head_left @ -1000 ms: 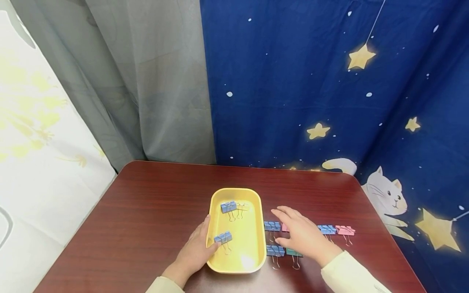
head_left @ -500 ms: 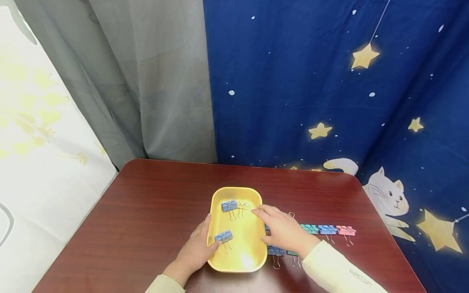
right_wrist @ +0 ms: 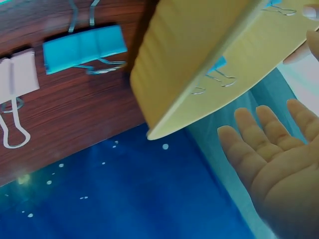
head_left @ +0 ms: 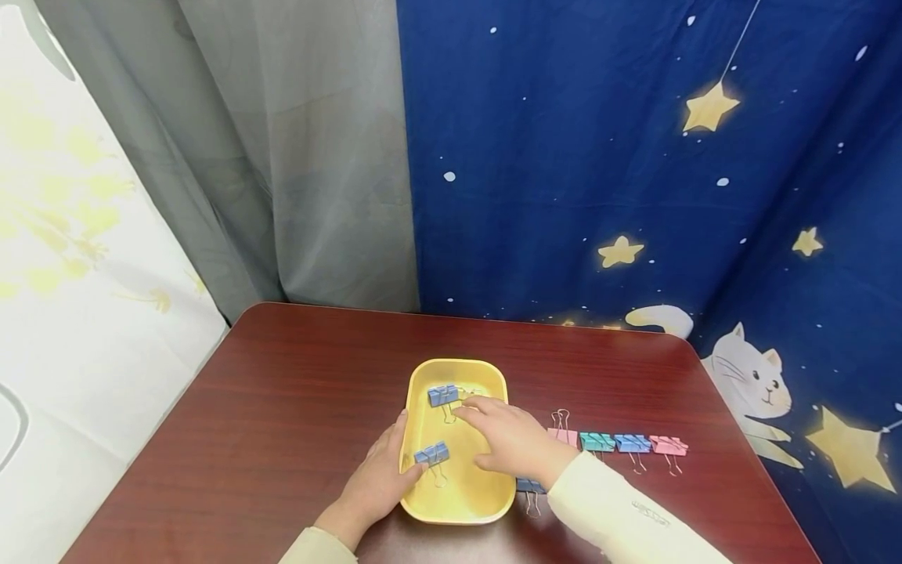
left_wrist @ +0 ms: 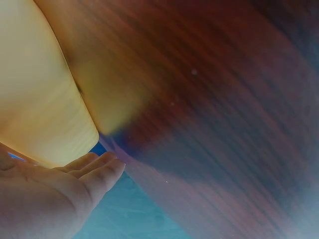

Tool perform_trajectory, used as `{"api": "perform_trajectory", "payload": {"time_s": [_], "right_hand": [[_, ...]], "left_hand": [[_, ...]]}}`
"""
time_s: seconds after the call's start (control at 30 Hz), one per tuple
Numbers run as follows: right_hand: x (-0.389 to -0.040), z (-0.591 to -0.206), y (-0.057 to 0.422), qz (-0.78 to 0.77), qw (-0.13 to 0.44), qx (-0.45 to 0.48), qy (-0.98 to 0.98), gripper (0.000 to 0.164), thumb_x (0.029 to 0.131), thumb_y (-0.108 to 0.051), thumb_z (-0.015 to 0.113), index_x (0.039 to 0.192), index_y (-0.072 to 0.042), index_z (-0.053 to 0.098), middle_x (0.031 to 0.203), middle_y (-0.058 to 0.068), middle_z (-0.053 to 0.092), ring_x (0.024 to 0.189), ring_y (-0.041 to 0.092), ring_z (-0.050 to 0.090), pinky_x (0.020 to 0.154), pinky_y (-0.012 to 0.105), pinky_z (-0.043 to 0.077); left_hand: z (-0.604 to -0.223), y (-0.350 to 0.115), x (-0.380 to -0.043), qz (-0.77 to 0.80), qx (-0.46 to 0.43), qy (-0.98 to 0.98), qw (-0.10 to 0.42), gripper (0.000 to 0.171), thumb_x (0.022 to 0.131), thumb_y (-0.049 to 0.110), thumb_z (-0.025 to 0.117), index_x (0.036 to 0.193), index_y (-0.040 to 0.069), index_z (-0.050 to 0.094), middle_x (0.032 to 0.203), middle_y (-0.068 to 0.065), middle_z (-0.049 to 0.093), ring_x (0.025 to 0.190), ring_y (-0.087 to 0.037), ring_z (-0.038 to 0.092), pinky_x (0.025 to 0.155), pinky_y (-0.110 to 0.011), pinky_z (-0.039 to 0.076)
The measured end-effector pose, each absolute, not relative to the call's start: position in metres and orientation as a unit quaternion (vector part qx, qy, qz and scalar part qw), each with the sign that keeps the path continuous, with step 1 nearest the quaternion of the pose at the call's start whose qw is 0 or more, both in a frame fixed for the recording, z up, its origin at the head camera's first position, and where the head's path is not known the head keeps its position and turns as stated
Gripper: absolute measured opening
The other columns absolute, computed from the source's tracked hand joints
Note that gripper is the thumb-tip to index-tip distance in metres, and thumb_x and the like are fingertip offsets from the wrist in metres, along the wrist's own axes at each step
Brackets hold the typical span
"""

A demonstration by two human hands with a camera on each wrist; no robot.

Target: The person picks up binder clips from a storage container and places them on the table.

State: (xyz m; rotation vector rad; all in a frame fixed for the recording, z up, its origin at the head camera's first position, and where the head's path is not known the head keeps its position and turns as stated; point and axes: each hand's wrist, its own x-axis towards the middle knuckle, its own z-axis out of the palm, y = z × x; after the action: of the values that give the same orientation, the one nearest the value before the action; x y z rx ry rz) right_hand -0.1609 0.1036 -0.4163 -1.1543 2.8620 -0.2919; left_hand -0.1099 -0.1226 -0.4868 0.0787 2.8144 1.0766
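A yellow tray point(head_left: 465, 501) stands on the table. My left hand point(head_left: 373, 478) holds its left side, thumb over the rim and fingers along the outer wall. Inside, one blue binder clip point(head_left: 442, 395) lies toward the far end and another blue binder clip point(head_left: 431, 453) beside my left thumb. A small wire handle at the far end belongs to a yellow clip, mostly hidden behind my right fingers. Over the tray hovers my right hand point(head_left: 513, 440), fingers spread and holding nothing; the right wrist view shows its open palm point(right_wrist: 294, 179) apart from the tray.
Right of the tray, binder clips lie in a row: pink point(head_left: 564, 435), green point(head_left: 597, 442), blue point(head_left: 633, 443) and pink point(head_left: 668, 445). A dark blue clip point(head_left: 531, 486) shows partly below my right wrist. Curtains hang behind the table's point(head_left: 317, 376) far edge.
My right hand has moved left from above the clips on the table to over the tray. My left hand has stayed on the tray's left side.
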Motion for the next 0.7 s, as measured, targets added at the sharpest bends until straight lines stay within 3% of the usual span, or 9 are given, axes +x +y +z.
{"api": "perform_trajectory", "payload": {"time_s": [0.4,0.7], "right_hand": [[-0.163,-0.417,0.077,-0.063,0.049,-0.396,0.915,0.065,0.076,-0.029,0.081,0.135,-0.019,0.056,0.135,0.002,0.055,0.128,0.023,0.05,0.103,0.041,0.044],[-0.163,-0.422,0.058,-0.037,0.075,-0.412,0.907,0.064,0.072,-0.035,0.083,0.13,-0.02,0.061,0.122,-0.005,0.06,0.113,0.013,0.058,0.093,0.031,0.05]], "left_hand": [[-0.485,-0.123,-0.109,0.352,0.04,0.934,0.054,0.087,0.088,0.036,0.067,0.154,0.008,0.018,0.149,-0.024,0.035,0.137,-0.042,0.033,0.105,-0.059,0.034],[-0.486,-0.123,-0.107,0.355,0.044,0.933,0.05,0.085,0.089,0.035,0.066,0.154,0.007,0.018,0.15,-0.025,0.035,0.138,-0.042,0.032,0.107,-0.058,0.032]]}}
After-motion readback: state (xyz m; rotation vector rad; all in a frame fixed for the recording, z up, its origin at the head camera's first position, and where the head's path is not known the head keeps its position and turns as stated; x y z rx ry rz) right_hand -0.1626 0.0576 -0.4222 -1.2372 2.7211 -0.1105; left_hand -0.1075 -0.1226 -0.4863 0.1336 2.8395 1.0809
